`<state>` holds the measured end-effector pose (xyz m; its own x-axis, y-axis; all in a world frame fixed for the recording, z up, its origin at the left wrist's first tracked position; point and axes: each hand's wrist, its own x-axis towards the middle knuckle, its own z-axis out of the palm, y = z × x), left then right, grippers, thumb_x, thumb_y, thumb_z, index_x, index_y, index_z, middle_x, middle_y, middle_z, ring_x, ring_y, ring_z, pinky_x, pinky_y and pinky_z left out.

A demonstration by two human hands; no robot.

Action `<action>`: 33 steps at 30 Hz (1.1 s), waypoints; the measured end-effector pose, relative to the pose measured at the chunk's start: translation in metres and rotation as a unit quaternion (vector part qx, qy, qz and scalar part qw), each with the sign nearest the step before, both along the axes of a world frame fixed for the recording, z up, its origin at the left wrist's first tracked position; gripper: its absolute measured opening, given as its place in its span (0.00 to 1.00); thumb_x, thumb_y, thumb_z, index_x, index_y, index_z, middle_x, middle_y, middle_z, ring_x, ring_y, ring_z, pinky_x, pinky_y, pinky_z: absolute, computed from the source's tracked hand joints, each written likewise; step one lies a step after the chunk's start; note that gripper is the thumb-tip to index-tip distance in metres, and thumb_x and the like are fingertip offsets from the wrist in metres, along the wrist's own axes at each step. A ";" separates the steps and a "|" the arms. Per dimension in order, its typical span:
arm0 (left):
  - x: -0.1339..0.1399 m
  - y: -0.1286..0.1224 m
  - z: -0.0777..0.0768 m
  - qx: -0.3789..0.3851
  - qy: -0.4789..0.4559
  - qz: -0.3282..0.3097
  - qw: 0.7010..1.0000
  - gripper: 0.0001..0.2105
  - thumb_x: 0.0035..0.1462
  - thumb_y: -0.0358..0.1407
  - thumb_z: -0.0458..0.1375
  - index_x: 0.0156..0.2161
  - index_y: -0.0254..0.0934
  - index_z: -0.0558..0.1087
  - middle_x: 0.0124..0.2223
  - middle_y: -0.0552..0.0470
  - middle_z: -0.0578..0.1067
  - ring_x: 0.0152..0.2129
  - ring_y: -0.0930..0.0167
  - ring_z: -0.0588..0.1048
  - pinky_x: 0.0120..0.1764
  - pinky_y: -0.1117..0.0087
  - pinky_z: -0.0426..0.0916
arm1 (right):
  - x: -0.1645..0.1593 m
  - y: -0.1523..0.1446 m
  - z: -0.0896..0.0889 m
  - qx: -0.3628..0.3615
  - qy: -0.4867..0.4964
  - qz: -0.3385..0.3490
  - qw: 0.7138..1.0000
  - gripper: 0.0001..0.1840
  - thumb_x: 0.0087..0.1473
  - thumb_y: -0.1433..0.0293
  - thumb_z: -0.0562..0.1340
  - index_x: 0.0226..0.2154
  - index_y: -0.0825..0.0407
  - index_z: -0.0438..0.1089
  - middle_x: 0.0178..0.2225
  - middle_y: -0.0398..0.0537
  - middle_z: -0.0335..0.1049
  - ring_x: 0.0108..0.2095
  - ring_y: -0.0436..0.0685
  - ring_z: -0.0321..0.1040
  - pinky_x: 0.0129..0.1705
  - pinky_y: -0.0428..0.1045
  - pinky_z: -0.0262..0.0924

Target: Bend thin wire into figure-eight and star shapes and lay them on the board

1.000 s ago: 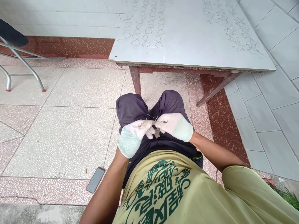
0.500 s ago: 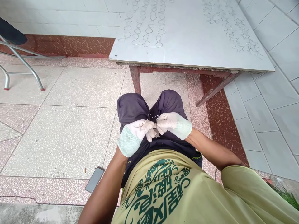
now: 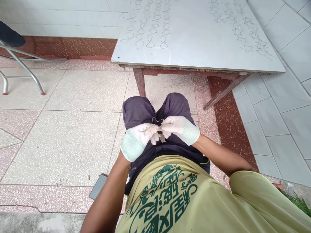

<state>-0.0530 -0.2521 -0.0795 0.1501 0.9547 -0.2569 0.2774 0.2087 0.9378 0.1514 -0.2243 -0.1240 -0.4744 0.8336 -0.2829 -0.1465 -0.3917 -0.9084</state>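
Note:
A thin bent wire (image 3: 157,120) stands up between my hands, its visible part zigzagging like part of a star. My left hand (image 3: 143,134), in a white glove with a pale green cuff, pinches it from the left. From the right, my right hand (image 3: 178,127), gloved the same way, pinches it too. The fingertips of both hands nearly meet above my lap. A small pale piece (image 3: 162,138) shows just below the fingers; what it is I cannot tell. The lower part of the wire is hidden by the gloves.
Ahead stands a white-topped table (image 3: 189,55) with wooden legs. Rows of figure-eight wire loops (image 3: 150,40) lie on its left, star-shaped wires (image 3: 246,47) on its right. A phone (image 3: 98,186) lies on the floor by my left arm; a metal-legged chair (image 3: 23,69) stands far left.
Both hands keep their pinch on the wire and have shifted very slightly left and up in the view. The camera view has moved a little.

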 end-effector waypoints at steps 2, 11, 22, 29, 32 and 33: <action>0.000 0.000 0.000 0.002 0.000 -0.003 1.000 0.16 0.64 0.48 0.61 0.35 0.37 0.81 0.25 0.48 0.81 0.26 0.65 0.81 0.35 0.65 0.76 | 0.002 0.001 0.002 0.010 -0.011 0.000 1.000 0.13 0.54 0.60 0.72 0.31 0.53 0.75 0.22 0.42 0.75 0.22 0.49 0.66 0.26 0.47 0.61; -0.005 0.003 -0.009 0.003 -0.016 -0.024 1.000 0.18 0.66 0.49 0.60 0.41 0.35 0.84 0.25 0.49 0.81 0.27 0.65 0.82 0.34 0.66 0.75 | 0.011 0.004 0.014 0.046 -0.023 -0.024 0.998 0.23 0.57 0.50 0.71 0.36 0.55 0.79 0.24 0.45 0.77 0.27 0.53 0.73 0.34 0.49 0.63; -0.003 0.010 -0.008 0.023 -0.032 -0.074 0.996 0.20 0.68 0.49 0.60 0.29 0.38 0.78 0.24 0.47 0.80 0.30 0.64 0.83 0.43 0.62 0.78 | 0.020 0.019 0.032 0.122 -0.118 0.005 0.985 0.19 0.62 0.55 0.65 0.38 0.54 0.81 0.27 0.45 0.79 0.29 0.53 0.75 0.37 0.49 0.67; -0.005 0.012 -0.015 0.003 -0.008 -0.110 0.994 0.19 0.67 0.49 0.59 0.34 0.36 0.81 0.27 0.48 0.82 0.25 0.67 0.81 0.34 0.67 0.76 | 0.019 0.024 0.034 0.096 -0.150 0.025 0.984 0.10 0.57 0.65 0.67 0.35 0.53 0.82 0.23 0.40 0.77 0.28 0.51 0.74 0.37 0.47 0.68; -0.002 0.012 -0.012 -0.011 0.007 -0.108 0.994 0.18 0.66 0.48 0.60 0.31 0.36 0.80 0.26 0.49 0.82 0.24 0.68 0.80 0.32 0.69 0.74 | 0.018 0.022 0.036 0.094 -0.160 0.037 0.982 0.09 0.56 0.65 0.67 0.30 0.52 0.81 0.22 0.39 0.77 0.27 0.50 0.74 0.37 0.46 0.68; 0.000 0.013 -0.011 -0.020 0.008 -0.105 0.994 0.17 0.65 0.47 0.61 0.31 0.37 0.79 0.25 0.50 0.81 0.24 0.69 0.80 0.31 0.70 0.74 | 0.018 0.021 0.037 0.098 -0.159 0.038 0.982 0.10 0.56 0.65 0.67 0.28 0.52 0.80 0.22 0.39 0.77 0.27 0.50 0.74 0.37 0.46 0.68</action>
<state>-0.0529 -0.2395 -0.0900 0.3413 0.8914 -0.2982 0.3335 0.1817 0.9251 0.1692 -0.2034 -0.0873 -0.4505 0.8527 -0.2645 0.1802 -0.2033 -0.9624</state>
